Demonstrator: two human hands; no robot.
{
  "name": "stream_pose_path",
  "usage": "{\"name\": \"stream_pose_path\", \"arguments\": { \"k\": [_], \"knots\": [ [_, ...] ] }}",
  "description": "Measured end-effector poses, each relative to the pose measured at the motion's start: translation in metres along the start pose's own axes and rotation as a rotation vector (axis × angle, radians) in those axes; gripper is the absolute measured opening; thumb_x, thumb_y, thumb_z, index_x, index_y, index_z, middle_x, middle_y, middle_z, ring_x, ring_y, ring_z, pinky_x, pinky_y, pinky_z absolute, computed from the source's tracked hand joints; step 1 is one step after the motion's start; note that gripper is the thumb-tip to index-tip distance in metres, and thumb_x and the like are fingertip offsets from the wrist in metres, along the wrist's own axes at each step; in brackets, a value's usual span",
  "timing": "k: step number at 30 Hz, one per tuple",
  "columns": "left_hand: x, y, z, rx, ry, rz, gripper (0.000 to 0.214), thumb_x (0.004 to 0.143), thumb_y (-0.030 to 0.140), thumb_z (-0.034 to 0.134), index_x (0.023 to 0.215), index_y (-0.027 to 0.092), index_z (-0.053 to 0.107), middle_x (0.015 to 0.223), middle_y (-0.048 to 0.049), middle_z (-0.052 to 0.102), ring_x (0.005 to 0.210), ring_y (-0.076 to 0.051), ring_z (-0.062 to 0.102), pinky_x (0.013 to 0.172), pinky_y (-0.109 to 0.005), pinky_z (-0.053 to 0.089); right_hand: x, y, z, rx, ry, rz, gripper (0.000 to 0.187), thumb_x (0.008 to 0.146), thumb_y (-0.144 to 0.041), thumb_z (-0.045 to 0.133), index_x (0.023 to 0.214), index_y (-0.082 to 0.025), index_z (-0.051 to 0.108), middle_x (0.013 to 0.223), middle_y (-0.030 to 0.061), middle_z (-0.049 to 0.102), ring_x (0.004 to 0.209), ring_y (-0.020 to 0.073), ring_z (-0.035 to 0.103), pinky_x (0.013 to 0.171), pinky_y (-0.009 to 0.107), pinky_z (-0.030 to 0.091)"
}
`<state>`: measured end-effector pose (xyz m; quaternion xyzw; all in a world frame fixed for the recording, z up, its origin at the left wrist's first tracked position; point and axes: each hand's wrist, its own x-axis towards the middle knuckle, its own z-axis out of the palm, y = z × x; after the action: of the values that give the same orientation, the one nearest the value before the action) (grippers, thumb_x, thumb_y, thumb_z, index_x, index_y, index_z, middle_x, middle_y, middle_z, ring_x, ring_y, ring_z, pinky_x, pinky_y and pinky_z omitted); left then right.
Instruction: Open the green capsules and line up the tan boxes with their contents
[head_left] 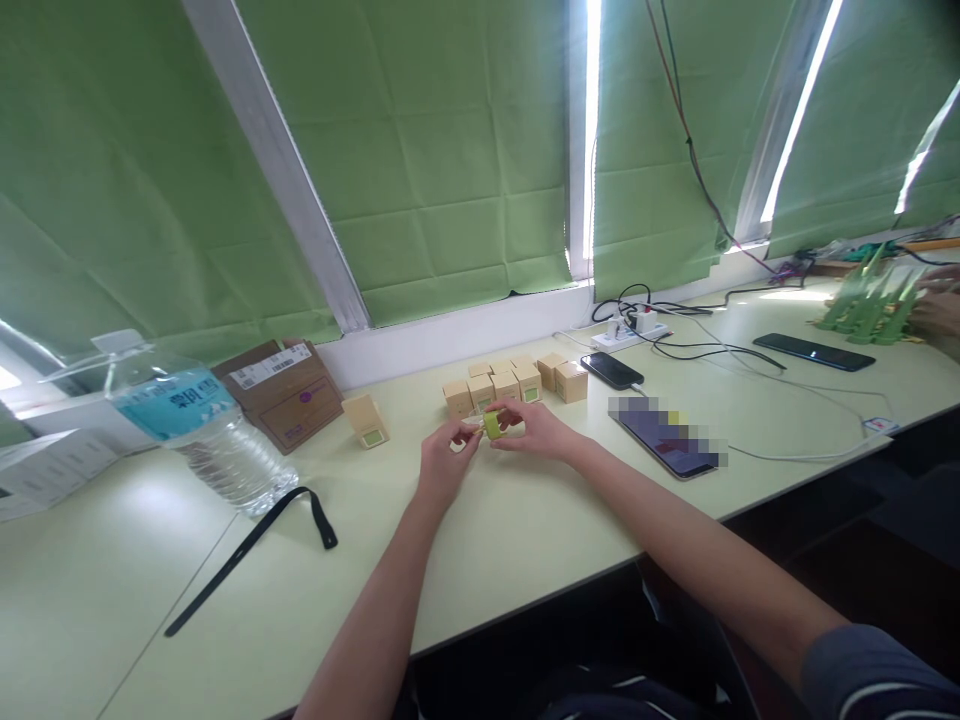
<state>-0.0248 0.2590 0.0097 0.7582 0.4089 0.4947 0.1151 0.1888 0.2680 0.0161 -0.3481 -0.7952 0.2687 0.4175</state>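
In the head view, my right hand (538, 432) grips a small yellow-green block (493, 425) between thumb and fingers, just above the table. My left hand (442, 465) is closed in a pinch at the block's left side. Whatever lies between those fingertips is too small to make out. Right behind both hands stand several small tan cardboard boxes (505, 386), grouped close together, some with a greenish label. Apart from them, to the left, another small tan box (365, 420) stands with its tall flap raised.
On the left are a large water bottle (217, 450), a brown carton (289, 395) and a black strap (251, 560). To the right lie phones (613, 370), a power strip (630, 338) and loose cables. Another person's hand (939, 300) is near green plastic pieces (870, 305) at far right.
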Motion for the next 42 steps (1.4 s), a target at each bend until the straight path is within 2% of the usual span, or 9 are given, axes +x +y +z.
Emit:
{"name": "stream_pose_path", "arguments": {
  "k": [14,24,34,38,42],
  "knots": [
    [-0.0031,-0.0026,-0.0011,-0.042,-0.074,-0.009,0.016,0.085,0.034,0.067,0.081,0.02,0.071,0.076,-0.0019,0.071,0.068,-0.014,0.058,0.067,-0.029,0.047,-0.0014,0.0038,0.0017,-0.018,-0.002,-0.019,0.056,0.072,-0.037,0.081,0.124,-0.024,0.065,0.1,0.0053,0.073,0.092,0.0197,0.07,0.093,0.038,0.055],
    [-0.0038,0.0015,-0.0032,-0.058,-0.064,0.002,0.018,0.085,0.036,0.066,0.079,0.02,0.07,0.074,-0.0017,0.07,0.067,-0.014,0.058,0.067,-0.028,0.049,-0.0016,0.0046,0.0042,0.034,-0.014,-0.017,0.055,0.073,-0.036,0.08,0.124,-0.025,0.066,0.097,0.0047,0.073,0.089,0.0197,0.069,0.085,0.037,0.058],
    [-0.0045,-0.0012,-0.0014,-0.043,-0.088,0.01,0.013,0.084,0.031,0.065,0.078,0.019,0.068,0.075,-0.0015,0.07,0.068,-0.014,0.06,0.068,-0.027,0.05,0.0,0.0012,0.0049,0.045,-0.04,-0.033,0.052,0.072,-0.032,0.081,0.122,-0.024,0.067,0.1,0.0043,0.073,0.088,0.0178,0.067,0.077,0.032,0.058],
    [-0.0027,0.0012,0.0017,-0.005,-0.034,-0.011,0.012,0.084,0.03,0.065,0.083,0.019,0.07,0.076,-0.0016,0.071,0.066,-0.014,0.059,0.067,-0.028,0.05,0.001,0.0005,0.0041,0.052,-0.032,-0.006,0.053,0.074,-0.033,0.08,0.124,-0.025,0.064,0.099,0.0036,0.072,0.088,0.0176,0.068,0.077,0.031,0.058],
    [-0.0008,0.0044,0.0046,-0.008,-0.01,-0.051,0.016,0.083,0.028,0.065,0.096,0.021,0.072,0.085,-0.0026,0.074,0.071,-0.015,0.062,0.072,-0.029,0.052,0.0014,-0.0025,0.0041,0.079,0.014,0.019,0.058,0.074,-0.037,0.079,0.125,-0.025,0.053,0.102,0.0045,0.072,0.088,0.0188,0.069,0.076,0.034,0.059]
  ]
}}
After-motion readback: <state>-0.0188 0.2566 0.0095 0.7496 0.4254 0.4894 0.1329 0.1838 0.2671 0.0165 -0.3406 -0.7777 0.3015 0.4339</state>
